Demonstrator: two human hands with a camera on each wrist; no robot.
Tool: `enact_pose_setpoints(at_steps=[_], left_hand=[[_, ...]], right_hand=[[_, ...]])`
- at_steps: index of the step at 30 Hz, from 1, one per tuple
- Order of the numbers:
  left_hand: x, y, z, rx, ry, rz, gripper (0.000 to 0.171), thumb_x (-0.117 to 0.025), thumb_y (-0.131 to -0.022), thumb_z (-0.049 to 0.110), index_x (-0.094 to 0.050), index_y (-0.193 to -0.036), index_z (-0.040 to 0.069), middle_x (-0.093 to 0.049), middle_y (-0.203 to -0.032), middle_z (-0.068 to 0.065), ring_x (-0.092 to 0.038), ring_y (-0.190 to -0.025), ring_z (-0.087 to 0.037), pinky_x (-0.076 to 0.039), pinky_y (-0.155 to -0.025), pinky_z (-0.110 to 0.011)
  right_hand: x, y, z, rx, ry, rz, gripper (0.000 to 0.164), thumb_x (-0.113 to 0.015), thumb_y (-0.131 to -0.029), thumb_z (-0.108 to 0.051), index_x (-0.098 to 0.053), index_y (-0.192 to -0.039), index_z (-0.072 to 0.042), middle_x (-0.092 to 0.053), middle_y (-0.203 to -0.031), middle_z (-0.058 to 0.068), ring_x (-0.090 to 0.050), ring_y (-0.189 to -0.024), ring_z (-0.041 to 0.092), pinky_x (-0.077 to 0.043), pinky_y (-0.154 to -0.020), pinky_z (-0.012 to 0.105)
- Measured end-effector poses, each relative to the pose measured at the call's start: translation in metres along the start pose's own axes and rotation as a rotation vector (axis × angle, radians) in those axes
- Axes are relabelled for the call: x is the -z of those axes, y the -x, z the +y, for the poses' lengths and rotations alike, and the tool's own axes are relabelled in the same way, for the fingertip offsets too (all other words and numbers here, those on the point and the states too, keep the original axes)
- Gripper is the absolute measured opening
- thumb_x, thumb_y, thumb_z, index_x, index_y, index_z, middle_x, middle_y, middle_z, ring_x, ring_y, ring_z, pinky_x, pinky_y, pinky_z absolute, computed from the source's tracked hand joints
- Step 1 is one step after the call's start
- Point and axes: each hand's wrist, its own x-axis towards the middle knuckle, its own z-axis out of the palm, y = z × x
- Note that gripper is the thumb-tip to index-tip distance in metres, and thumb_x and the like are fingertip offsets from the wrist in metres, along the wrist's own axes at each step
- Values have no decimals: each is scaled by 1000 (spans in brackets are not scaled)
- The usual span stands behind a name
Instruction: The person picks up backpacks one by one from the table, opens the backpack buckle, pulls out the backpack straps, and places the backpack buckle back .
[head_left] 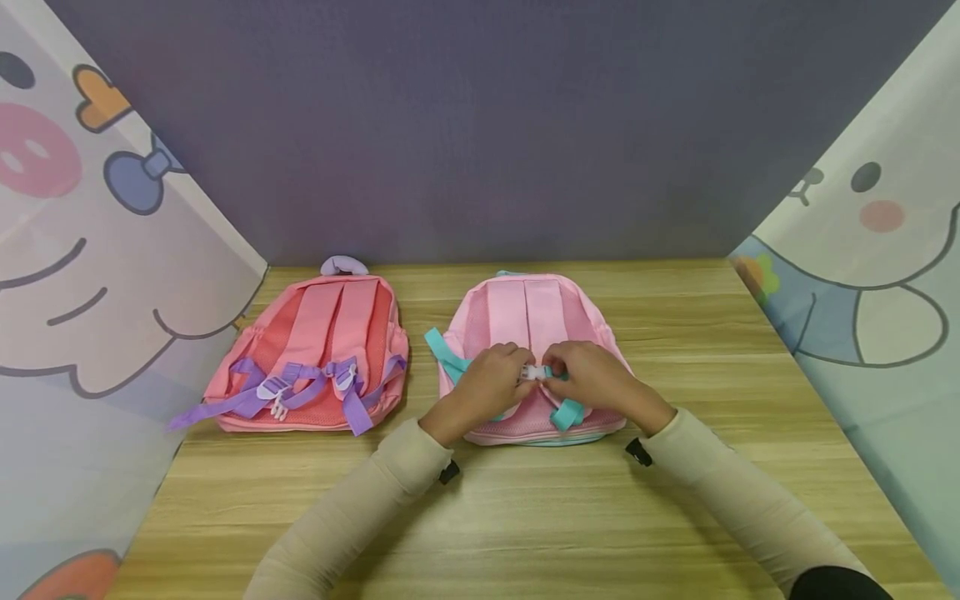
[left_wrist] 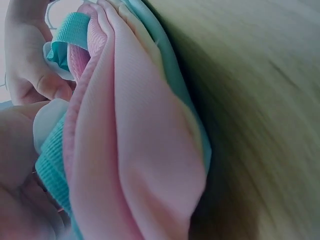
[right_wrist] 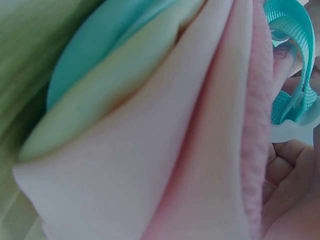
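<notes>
Buckle (head_left: 535,372), white, is pinched by left hand (head_left: 487,383) and right hand (head_left: 596,377) over the pink backpack's (head_left: 547,317) middle; keeping its ends level and teal straps (head_left: 567,414) untwisted should help.

From where I'm standing, no text, label, brand, number or sign is showing legibly anywhere.
</notes>
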Motion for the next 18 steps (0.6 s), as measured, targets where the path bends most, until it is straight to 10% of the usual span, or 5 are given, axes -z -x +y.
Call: enact_pose_setpoints(at_steps=[18], left_hand=[[7,4,-5,39,49,-6,25,-73,-95,30,-72,-110,9,-70,-98,-3,-66,-88,-19,-55,-80,-37]], right_hand=[[2,1,4,4,-34,9,15,-78,-86,-23,-70,-94,-14,-64,-79,-6,-56,-68,7,-50,-66,27]])
